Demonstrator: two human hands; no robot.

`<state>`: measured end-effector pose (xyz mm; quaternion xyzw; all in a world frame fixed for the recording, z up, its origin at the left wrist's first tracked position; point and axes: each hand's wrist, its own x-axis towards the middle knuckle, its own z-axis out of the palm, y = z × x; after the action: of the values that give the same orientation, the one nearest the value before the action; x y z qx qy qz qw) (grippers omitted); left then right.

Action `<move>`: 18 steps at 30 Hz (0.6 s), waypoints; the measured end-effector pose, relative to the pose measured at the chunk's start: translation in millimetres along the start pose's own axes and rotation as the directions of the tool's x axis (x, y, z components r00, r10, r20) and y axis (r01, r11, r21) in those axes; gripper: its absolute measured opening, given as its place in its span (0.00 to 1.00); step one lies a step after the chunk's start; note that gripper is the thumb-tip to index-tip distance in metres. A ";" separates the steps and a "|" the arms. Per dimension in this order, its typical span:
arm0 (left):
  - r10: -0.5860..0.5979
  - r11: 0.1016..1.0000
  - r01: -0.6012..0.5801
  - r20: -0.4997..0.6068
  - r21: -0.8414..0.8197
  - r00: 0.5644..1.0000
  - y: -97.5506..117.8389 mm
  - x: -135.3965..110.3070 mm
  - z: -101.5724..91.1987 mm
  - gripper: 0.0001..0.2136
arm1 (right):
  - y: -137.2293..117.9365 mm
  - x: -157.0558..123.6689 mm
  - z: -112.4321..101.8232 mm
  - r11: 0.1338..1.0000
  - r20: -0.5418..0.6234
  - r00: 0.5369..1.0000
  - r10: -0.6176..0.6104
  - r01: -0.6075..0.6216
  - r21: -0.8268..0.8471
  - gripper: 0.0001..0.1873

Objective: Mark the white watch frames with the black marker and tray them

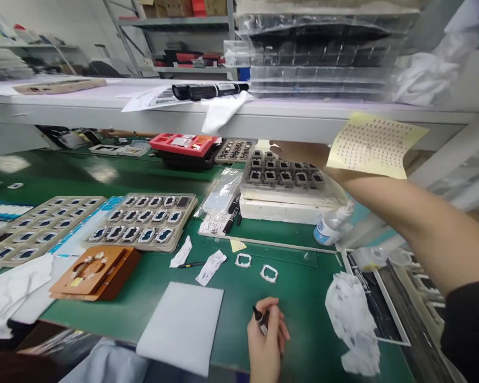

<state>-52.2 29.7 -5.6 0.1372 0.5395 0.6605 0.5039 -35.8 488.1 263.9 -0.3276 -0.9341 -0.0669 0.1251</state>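
My left hand [265, 335] is low in the middle, fingers curled round a black marker [258, 315]; its black end sticks up past the thumb. Two white square frames [269, 273] lie on the green bench just beyond it. From the right, my right arm [407, 223] reaches forward under the shelf. Only part of my right hand [297, 151] shows, over the back of a clear tray of dark square parts [286, 178]; its fingers are hidden. That tray rests on a white foam block [283, 208].
Trays of square parts [143, 218] and an orange fixture [96, 271] are on the left. A white foam sheet [183, 324] lies in front. At right are a squeeze bottle [328, 227] and crumpled wipes [351, 314]. A shelf edge [283, 127] with a yellow note [373, 143] overhangs.
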 end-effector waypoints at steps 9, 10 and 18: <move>0.136 0.983 -0.127 0.058 -0.133 0.989 15.3 4.0 -0.5 0.32 | -172.9 -208.1 -36.9 0.969 0.255 0.935 -0.245 0.231 0.086 0.13; 0.154 0.978 -0.144 0.056 -0.153 0.987 18.4 1.7 2.3 0.32 | -191.3 -242.0 -36.7 0.971 0.277 0.934 -0.226 0.195 0.137 0.13; 0.064 0.992 -0.019 0.358 -0.128 0.931 28.7 -28.8 48.0 0.36 | -242.2 -436.8 58.1 0.893 -0.081 0.996 -0.042 0.074 0.443 0.45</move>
<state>-19.1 36.4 47.5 0.2365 0.3930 0.6664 0.5878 130.3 52.0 76.4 -0.2599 -0.9290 0.1338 0.2271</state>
